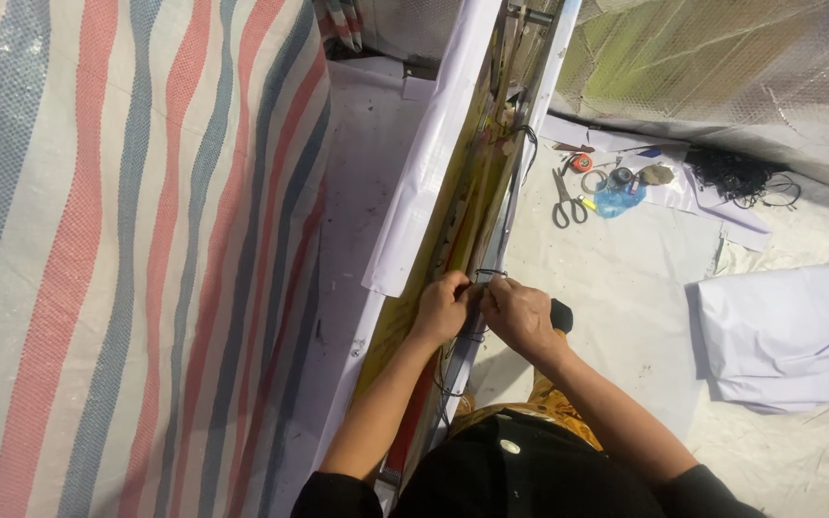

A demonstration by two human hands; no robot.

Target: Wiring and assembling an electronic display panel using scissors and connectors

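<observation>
My left hand and my right hand meet over the top edge of a tall upright panel with yellow and red layers and a white frame. Both pinch a thin black cord that loops around the panel's metal edge. More of this cord hangs down below my hands, beside the frame. A white sheet drapes over the panel's left side.
A red, blue and white striped tarp hangs at the left. On the floor at the right lie scissors, a tape roll, a blue plastic bag, a pile of black cords and a folded white sheet.
</observation>
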